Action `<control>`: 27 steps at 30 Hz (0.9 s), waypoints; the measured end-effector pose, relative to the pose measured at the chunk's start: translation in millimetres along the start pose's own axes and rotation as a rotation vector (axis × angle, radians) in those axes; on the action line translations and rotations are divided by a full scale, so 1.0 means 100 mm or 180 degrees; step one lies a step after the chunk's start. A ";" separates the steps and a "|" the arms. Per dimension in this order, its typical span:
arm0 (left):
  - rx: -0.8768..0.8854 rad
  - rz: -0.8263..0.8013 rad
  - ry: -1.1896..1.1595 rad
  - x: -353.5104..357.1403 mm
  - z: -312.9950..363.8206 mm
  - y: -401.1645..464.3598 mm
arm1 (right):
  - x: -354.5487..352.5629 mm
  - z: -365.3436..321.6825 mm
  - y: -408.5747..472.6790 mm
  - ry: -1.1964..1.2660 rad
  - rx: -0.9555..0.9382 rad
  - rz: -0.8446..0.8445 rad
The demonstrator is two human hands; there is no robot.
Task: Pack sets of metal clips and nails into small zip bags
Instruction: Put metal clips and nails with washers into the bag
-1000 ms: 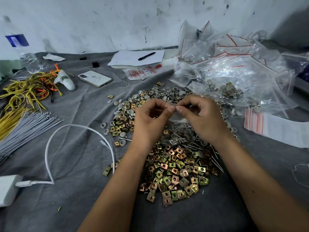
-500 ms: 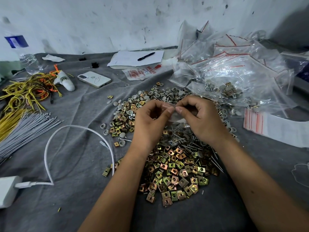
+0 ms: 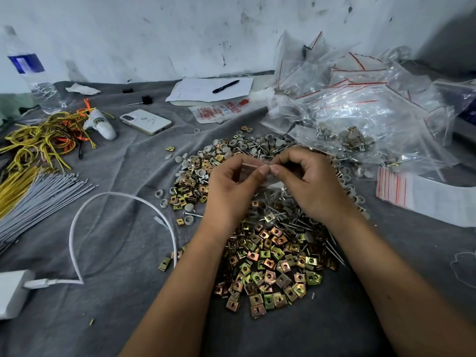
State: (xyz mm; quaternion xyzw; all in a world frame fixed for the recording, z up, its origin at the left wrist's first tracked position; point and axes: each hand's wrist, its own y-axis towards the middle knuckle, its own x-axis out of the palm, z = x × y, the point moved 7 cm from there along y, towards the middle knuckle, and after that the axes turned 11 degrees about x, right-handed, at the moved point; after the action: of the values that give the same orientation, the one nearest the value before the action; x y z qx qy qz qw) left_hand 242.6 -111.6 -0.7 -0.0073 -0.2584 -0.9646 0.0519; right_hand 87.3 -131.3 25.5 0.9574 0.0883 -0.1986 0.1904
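Small zip bag (image 3: 268,180), clear plastic, held up above the middle of the heap between both hands; left hand (image 3: 233,188) pinching its top edge with thumb and curled fingers, right hand (image 3: 306,184) pinching the same edge from the other side, thumbnails almost meeting; whether the seal is being pulled apart or pressed shut, cannot tell, and what sits inside is hard to read through the film. Directly below, the nails (image 3: 291,217) lie in a loose tangle, and nearer the person spreads the pile of square metal clips (image 3: 273,271), brassy and greenish; grey round caps (image 3: 231,150) lie scattered along the far side. Off to the right, a mound of filled bags (image 3: 360,112), and a flat stack of empty bags (image 3: 422,194); a phone (image 3: 145,121) and white cable (image 3: 123,199) to the left. The risk, as it looks: slippery film and a thin strip, so a grip that slides could tip the bag and spill its set back into the heap; a nail point could also pierce the plastic.
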 end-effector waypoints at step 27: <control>-0.0106 0.0884 -0.0618 -0.24 -0.07 0.01 | -0.13 0.20 0.06 0.0235 0.0392 0.0139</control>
State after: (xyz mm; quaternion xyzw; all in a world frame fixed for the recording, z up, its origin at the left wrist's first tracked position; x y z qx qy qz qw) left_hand 267.0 -113.6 -6.7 -0.1369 -0.2427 -0.9471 0.1594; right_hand 70.2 -146.3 16.2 0.9756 0.0619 -0.1640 0.1320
